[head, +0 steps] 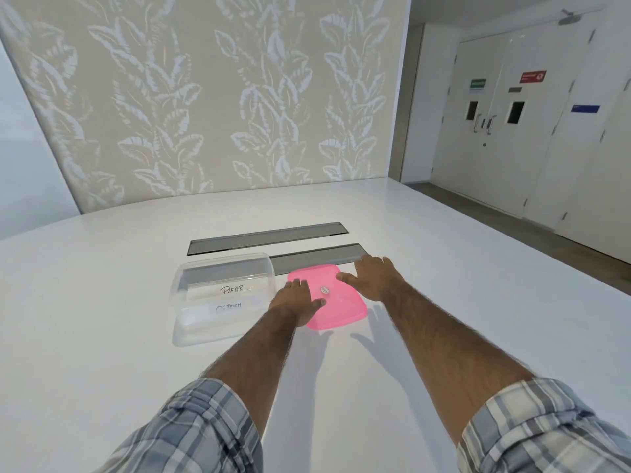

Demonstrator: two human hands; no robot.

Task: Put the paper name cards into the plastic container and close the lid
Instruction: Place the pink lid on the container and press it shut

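Head view: name cards already in clear container on the left of the table, pink lid off, just right of it, left hand and right hand flat on it with straight fingers; closing remains.

Pink lid; clear container; white table; plaid grey-blue sleeves; leaf-pattern wall.

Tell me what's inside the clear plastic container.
Two handwritten paper name cards lie inside the container. Whether more cards lie beneath them is covered.
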